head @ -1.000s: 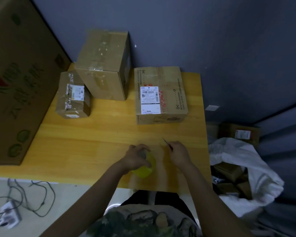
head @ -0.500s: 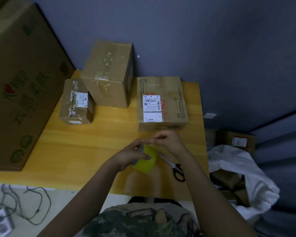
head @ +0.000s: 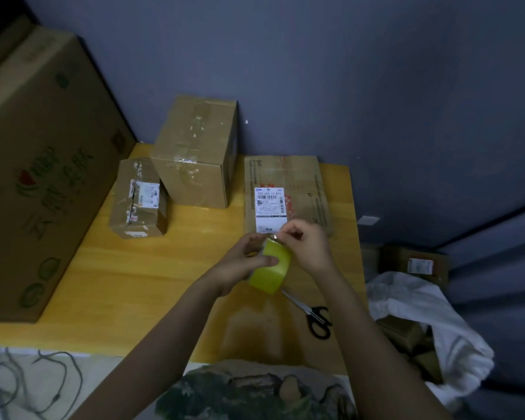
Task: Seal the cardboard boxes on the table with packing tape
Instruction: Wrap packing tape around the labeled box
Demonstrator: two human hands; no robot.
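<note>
The left hand [head: 240, 263] grips the yellow tape roll [head: 272, 268] with its fingers curled round the rim, holding it edge-up above the desk [head: 119, 283]. That probably keeps the roll from turning while the other hand works on it. The right hand [head: 308, 245] is closed in a pinch at the roll's top edge, just beside the left fingertips. It seems to be picking at or lifting the loose end of the tape, though the end itself is too small and blurred to make out.

Just beyond both hands lies the labelled box [head: 303, 183], flat on the desk and nearest to reach, so it looks like the likely first box to seal. Farther out and to the left of the left hand stand the tall box [head: 191, 159] and the small box [head: 137, 204], close beside each other. Both already carry old tape.

The scissors [head: 314, 318] lie below the right hand, near its wrist, handy for cutting a strip. A large carton [head: 43, 177] fills the far left. A white sack [head: 415, 304] sits off the desk to the right. Nothing lies between the hands and the labelled box.
</note>
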